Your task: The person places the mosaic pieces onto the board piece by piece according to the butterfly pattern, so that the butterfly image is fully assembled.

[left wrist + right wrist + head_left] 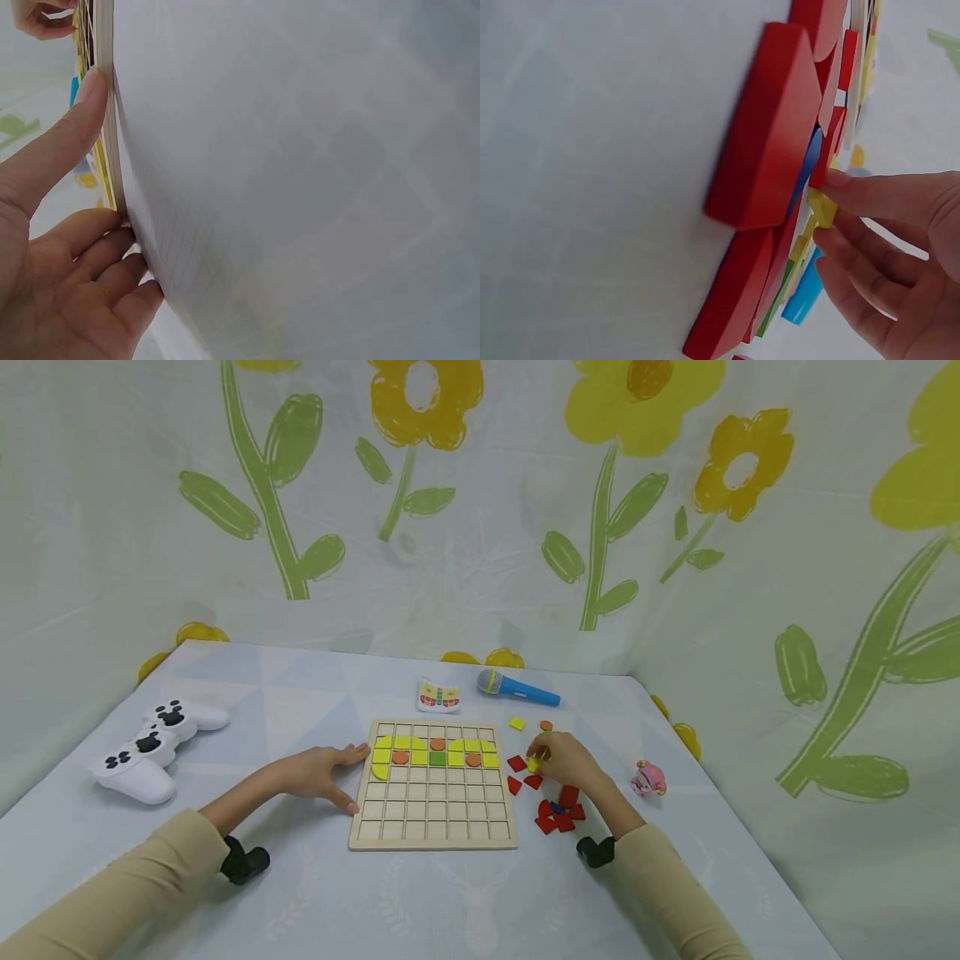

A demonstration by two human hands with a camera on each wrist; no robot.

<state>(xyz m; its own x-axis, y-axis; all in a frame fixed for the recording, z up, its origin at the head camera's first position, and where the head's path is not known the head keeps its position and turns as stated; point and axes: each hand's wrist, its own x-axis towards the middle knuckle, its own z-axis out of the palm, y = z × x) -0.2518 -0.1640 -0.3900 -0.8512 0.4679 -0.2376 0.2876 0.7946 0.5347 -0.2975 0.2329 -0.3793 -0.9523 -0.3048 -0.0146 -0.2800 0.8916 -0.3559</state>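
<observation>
A square wooden grid board (433, 843) lies on the table, its upper rows holding yellow tiles, several orange round ones and a green square (437, 759). At the board's left side, my left hand (318, 772) has its thumb and index fingertip against the edge, fingers relaxed. To the right of the board, my right hand (566, 762) pinches a small yellow tile (823, 208) between thumb and fingers. Loose red tiles (565, 822) lie below that hand, with a blue piece (807, 169) among them. A yellow square (517, 724) and an orange round tile (546, 725) lie beyond it.
Behind the board are a small pattern card (439, 697) and a blue toy microphone (525, 691). White game controllers (153, 747) sit at the far left. A pink figurine (648, 778) stands near the right edge. A flowered curtain (480, 568) hangs behind the table.
</observation>
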